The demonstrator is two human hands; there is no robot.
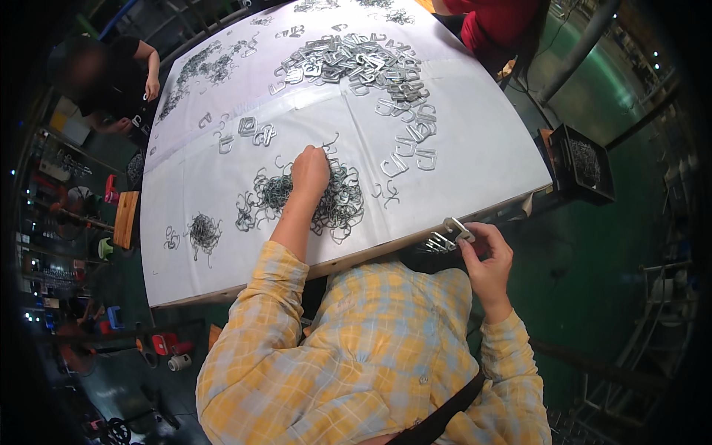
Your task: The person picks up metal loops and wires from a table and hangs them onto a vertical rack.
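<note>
My left hand reaches onto a heap of small bent wire clips near the table's front edge. Its fingers are curled together among the clips, and whatever lies between the fingertips is hidden. Off the front edge, at the right, my right hand pinches a few silvery metal hooks between thumb and fingers. Farther back lies a large pile of similar flat, squarish metal hooks, trailing off toward the right. Several more bent hooks sit loose beyond my left hand.
The white-covered table has smaller wire clip heaps at its left front and far left. A black bin with metal pieces stands at the right edge. One person in dark clothes works at far left; another's red sleeve shows at far right.
</note>
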